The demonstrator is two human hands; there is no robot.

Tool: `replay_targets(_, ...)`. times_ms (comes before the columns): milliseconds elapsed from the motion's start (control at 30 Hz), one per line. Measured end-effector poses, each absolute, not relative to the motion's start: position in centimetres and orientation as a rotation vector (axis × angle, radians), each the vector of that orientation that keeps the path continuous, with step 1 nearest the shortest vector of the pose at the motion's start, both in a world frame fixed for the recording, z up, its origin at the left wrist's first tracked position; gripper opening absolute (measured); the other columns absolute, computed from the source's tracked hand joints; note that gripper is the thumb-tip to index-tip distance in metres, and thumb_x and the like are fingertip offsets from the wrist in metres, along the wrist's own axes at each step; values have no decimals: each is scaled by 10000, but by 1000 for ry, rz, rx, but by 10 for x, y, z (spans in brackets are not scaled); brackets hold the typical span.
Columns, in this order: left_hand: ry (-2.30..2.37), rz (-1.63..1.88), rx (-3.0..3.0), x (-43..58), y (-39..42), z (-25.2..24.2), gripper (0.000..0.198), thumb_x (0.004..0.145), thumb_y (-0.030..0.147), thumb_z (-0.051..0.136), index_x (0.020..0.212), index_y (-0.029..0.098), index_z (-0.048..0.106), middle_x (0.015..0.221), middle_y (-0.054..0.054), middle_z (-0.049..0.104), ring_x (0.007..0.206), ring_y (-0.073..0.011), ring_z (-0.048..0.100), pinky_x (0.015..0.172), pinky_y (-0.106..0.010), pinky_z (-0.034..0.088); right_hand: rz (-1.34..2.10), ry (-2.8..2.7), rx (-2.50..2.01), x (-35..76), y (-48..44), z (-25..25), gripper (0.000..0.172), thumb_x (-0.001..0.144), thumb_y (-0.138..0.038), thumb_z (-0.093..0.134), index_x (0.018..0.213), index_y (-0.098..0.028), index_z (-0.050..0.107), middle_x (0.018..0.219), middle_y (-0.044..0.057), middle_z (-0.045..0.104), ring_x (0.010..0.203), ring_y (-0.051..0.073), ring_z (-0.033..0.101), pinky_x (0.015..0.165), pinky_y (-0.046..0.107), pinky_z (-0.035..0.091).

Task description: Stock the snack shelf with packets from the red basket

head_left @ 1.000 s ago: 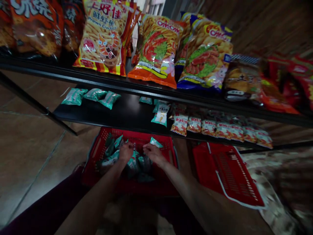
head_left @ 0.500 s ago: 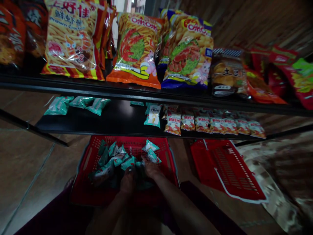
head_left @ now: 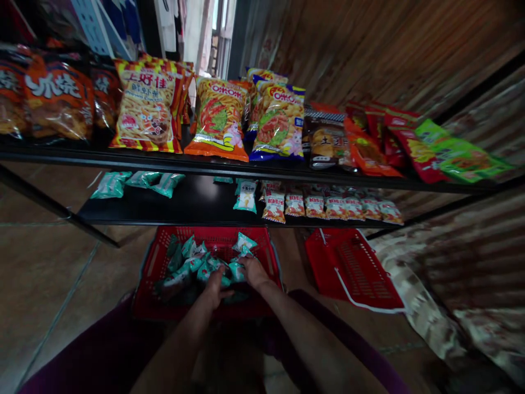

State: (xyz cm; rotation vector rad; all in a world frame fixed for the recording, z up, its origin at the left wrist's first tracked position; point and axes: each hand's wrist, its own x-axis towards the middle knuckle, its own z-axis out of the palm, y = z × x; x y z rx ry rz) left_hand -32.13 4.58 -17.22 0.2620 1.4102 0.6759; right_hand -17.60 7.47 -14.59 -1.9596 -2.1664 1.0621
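A red shopping basket (head_left: 143,284) stands on the floor between my knees, holding several small teal-and-white snack packets (head_left: 178,276). My left hand (head_left: 214,289) reaches into it from the front, thumb apart from the fingers, fingertips at the packets in the middle. Beside it, my right hand (head_left: 254,273) has its fingers curled onto a teal snack packet (head_left: 237,271) on the basket's right side. Part of that packet is hidden by the fingers.
Above the basket, a black lower shelf (head_left: 197,205) carries teal packets at left and centre and white-and-orange packets (head_left: 336,208) at right. Larger snack bags (head_left: 221,120) line the upper shelf. Another red basket (head_left: 353,268) lies at right, near a corrugated wall (head_left: 471,241).
The view has tilted up and shifted, showing more of the upper shelf. My left hand has opened, its thumb now apart from the fingers. My right hand has come onto a nearer packet.
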Motion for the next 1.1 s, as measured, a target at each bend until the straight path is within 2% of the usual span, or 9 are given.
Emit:
replay_targets(67,1302,754,99,-314,52,-151,399,869,513,460,1050,171,558,1090,-119,626,926,-212,642,753,-352,543,941,-2303,-1879,-184,62,-121,297,814,-134,510,1036,-219,687,1164,66,614,1006,178,604,868,257,443)
replay_targets(167,1259,893,156,-309,59,-121,347,811,469,570,993,175,591,947,-79,669,830,-191,655,685,-302,535,740,-2499,-1769,-195,40,-84,391,867,-141,424,1186,-262,614,1236,80,571,936,181,630,795,273,471)
replay_targets(267,1289,949,231,-318,58,-98,315,725,304,676,1001,175,596,966,-75,678,851,-188,654,675,-272,514,787,-2454,-1654,-197,28,-49,353,862,-175,461,1162,-259,628,1195,69,607,949,190,634,811,275,477)
replay_targets(367,1289,1019,305,-337,50,-78,432,663,194,690,1079,182,575,1077,-75,664,886,-180,647,695,-266,503,868,-2085,-1633,-188,33,-22,307,872,-227,475,1131,-231,638,1077,61,673,964,188,635,881,291,467)
replay_targets(433,1229,1094,383,-349,44,-65,515,621,180,703,1117,179,562,1174,-82,633,920,-185,638,738,-283,507,895,-1751,-1717,-181,42,-12,309,870,-266,495,1149,-211,615,1078,72,675,987,194,628,909,322,462)
replay_targets(533,1068,1186,526,-358,39,-47,640,578,225,745,1178,169,530,1269,-113,586,973,-216,628,805,-327,509,1224,-1173,-1707,-179,55,-11,376,836,-388,578,1173,-221,570,1147,86,647,1005,191,626,869,334,493)
replay_targets(667,973,1092,707,-359,37,-31,755,623,293,747,1305,184,443,1249,-129,606,1018,-250,627,837,-361,508,1698,-659,-1340,-195,65,-18,358,775,-462,660,1019,-207,602,1039,79,689,840,176,666,694,296,538)
replay_targets(867,986,956,843,-366,32,-23,799,644,301,733,1366,196,408,1280,-135,590,1094,-267,602,888,-369,497,1744,-536,-1182,-205,76,-10,328,678,-322,768,947,-206,620,857,26,729,767,183,681,698,312,551)
replay_targets(1100,1132,1115,644,-388,44,-6,611,633,463,764,1143,164,609,1252,-126,612,1151,-247,570,949,-343,455,1842,-604,-1085,-212,75,0,403,631,-321,799,976,-202,627,885,24,734,803,188,686,745,319,540)
